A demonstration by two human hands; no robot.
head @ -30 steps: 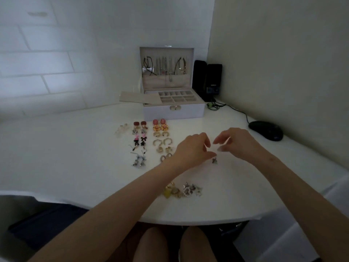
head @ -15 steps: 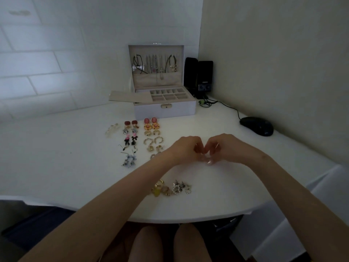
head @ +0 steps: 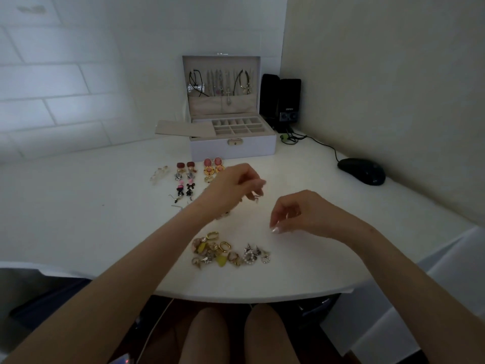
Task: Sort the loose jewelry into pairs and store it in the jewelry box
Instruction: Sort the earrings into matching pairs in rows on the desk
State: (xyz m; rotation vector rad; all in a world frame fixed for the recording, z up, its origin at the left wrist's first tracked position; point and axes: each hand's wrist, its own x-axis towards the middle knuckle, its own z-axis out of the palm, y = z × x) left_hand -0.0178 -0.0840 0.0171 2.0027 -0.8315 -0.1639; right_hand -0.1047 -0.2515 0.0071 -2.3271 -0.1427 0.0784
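**Pairing under way in front of the open box**

A white rectangular jewelry box (head: 232, 149) stands at the back of the white rounded tabletop (head: 78, 206). Its lid is propped upright, so the necklaces hung inside the lid (head: 220, 84) and the small divided compartments are in reach.

Just in front of the box lie neat rows of matched earrings (head: 199, 172), red, pink, black and gold. They are set two by two, probably so each pair can be checked before storing.

Further from the box, near the table's front edge, sits a tangled heap of unsorted gold, yellow and pearl pieces (head: 228, 252).

The left hand (head: 236, 185) hovers between rows and heap. Its fingers are curled, pinching a small pale earring (head: 256, 198), which seems bound for the rows.

The right hand (head: 301, 214) hangs right of the heap with thumb and forefinger tips drawn together. Whether they hold anything cannot be told.

A beige flat insert (head: 181, 127) juts out from the box's left side. Right of the box are black speakers (head: 280, 101) and, nearer the viewer, a black computer mouse (head: 360, 170) with its cable.

A white brick-pattern wall (head: 52, 74) runs behind the box, meeting a plain cream wall (head: 393, 74) at the corner. The light is dim.
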